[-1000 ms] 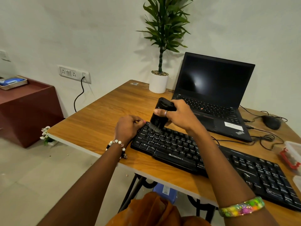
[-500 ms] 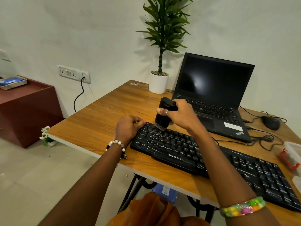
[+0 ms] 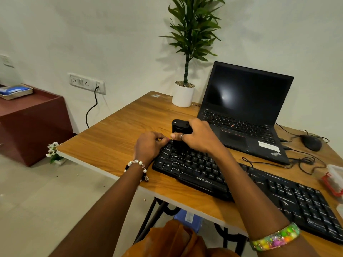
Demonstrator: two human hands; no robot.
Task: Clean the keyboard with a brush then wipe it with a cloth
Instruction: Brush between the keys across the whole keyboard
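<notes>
At the bench's point(image 3: 118, 130) ten-o'clock end of the Zebronics keyboard point(image 3: 204, 171), the right hand point(image 3: 198, 136) grips the black brush point(image 3: 178, 135) upright on the keys. Left hand point(image 3: 148, 145), fingers curled, steadies that corner. Long axis runs toward four o'clock; unbrushed keys probably lie that way.

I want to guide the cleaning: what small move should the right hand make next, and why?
Probably sweep the brush rightward along the keyboard. The right hand holds it upright at the far-left keys, the left hand steadies that corner, and the rows to the right look unbrushed.
</notes>
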